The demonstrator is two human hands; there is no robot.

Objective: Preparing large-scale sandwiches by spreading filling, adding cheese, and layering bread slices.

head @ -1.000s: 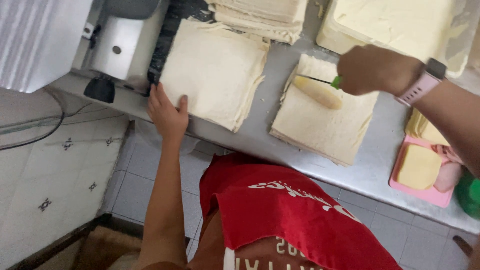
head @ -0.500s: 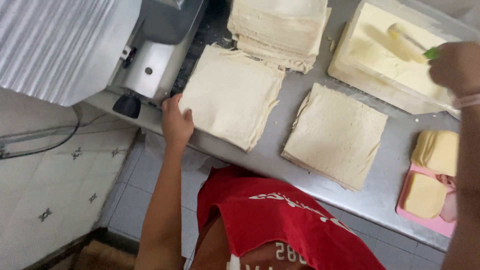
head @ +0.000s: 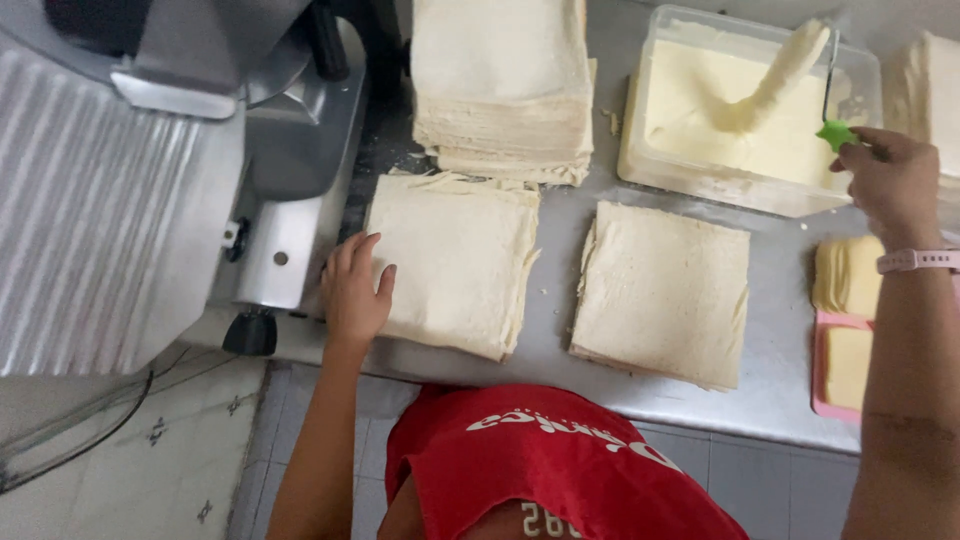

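Bread in flat square stacks is laid out on a steel counter (head: 780, 330). The left hand (head: 355, 290) is rested on the left edge of the near-left stack (head: 455, 260), fingers together and flat, thumb spread. The right hand (head: 893, 185) is closed around the green handle of a spreader (head: 832, 110) — its blade is sunk in pale spread inside a clear tub (head: 745, 110) at the back right. A second stack (head: 665, 290) lies between the hands; a taller pile (head: 500, 85) is seen behind. A slicer (head: 150, 190) stands at left.
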